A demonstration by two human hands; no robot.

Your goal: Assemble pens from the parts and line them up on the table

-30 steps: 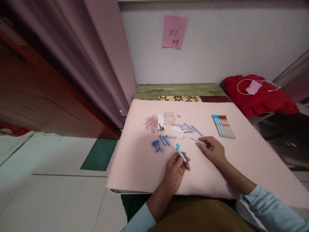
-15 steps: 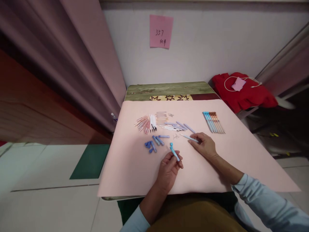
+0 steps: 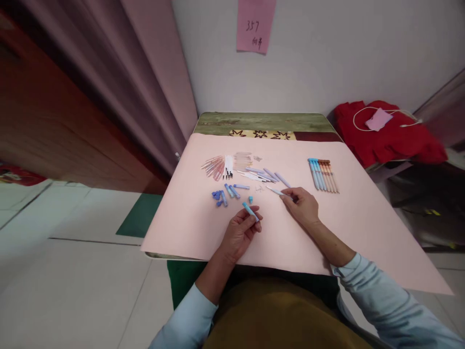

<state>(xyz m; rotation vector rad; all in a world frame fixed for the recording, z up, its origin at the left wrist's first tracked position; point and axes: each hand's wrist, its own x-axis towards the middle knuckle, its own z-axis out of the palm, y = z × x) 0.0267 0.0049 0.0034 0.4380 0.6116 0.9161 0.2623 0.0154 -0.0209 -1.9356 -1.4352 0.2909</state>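
My left hand (image 3: 237, 236) pinches a short blue pen barrel (image 3: 249, 209) between thumb and fingers, tilted above the paper. Just past its upper end a small turquoise pen topper (image 3: 250, 199) sits on the paper. In the fingers of my right hand (image 3: 303, 207) is a slim pale blue pen body (image 3: 275, 191), its thin white tip pointing left. Tiny springs (image 3: 259, 188) lie left of that tip. Several blue barrels (image 3: 232, 191) and dark blue toppers (image 3: 217, 195) rest to the left of my left hand.
Pink paper (image 3: 363, 232) covers most of the table. Farther back lie white refills (image 3: 228, 167), pinkish clear tubes (image 3: 213, 167), pale grips (image 3: 242, 160) and lilac barrels (image 3: 282, 179). A row of whole pens (image 3: 322, 175) is at the right. Red cloth (image 3: 388, 138) lies beyond the table.
The view has shifted and tilted downward. The turquoise topper, seen right at the barrel's end before, now shows apart from it. Both hands keep their pen parts.
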